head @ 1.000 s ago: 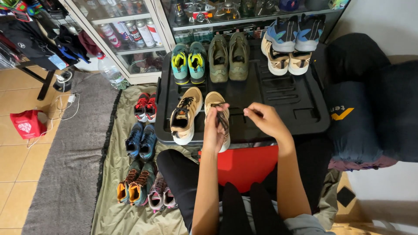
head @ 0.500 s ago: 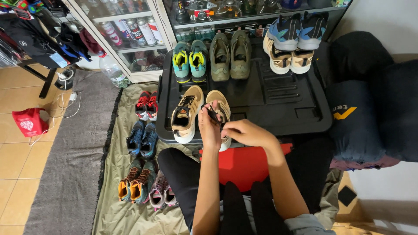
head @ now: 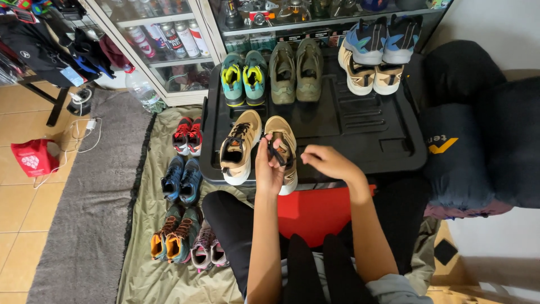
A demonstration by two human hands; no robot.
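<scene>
A pair of tan sneakers stands on a black plastic lid (head: 360, 132) in front of me. My left hand (head: 269, 169) pinches the black lace (head: 274, 150) of the right tan sneaker (head: 283, 130) and holds it up over the shoe's tongue. My right hand (head: 329, 163) hovers just right of that shoe with its fingers pinched together, apparently on the lace's other end. The left tan sneaker (head: 238, 147) stands untouched beside it, its black laces in place.
Teal-and-yellow sneakers (head: 244, 79), olive shoes (head: 295, 70) and blue-and-cream pairs (head: 374, 53) line the lid's far edge. More pairs lie on an olive sheet (head: 152, 219) at the left. A glass cabinet (head: 169, 50) stands behind, dark rolled bags (head: 484, 141) at the right.
My right hand had the lace pulled out to the right, came in close to my left hand, and now sits slightly right of the shoe again. My left hand stayed on the lace.
</scene>
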